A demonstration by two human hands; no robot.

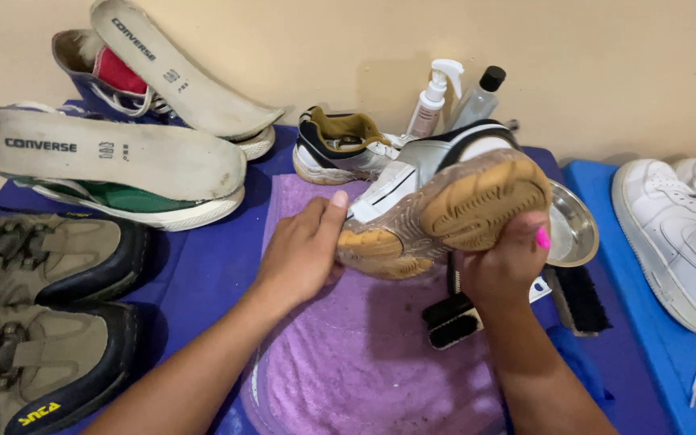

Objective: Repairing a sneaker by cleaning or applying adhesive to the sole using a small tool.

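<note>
Both hands are gripping the sneaker (445,201) sole-up over the towel (364,346): left hand (304,254) clasping its toe, right hand (505,266) wrapping its heel.

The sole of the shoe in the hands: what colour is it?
Tan gum-rubber sole, with clear patches, seen in the head view.

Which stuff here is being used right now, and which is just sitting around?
In use: left hand and right hand holding the white tan-soled sneaker; purple towel.
Lying about: black brushes, steel bowl, spray bottle, brown boots.
</note>
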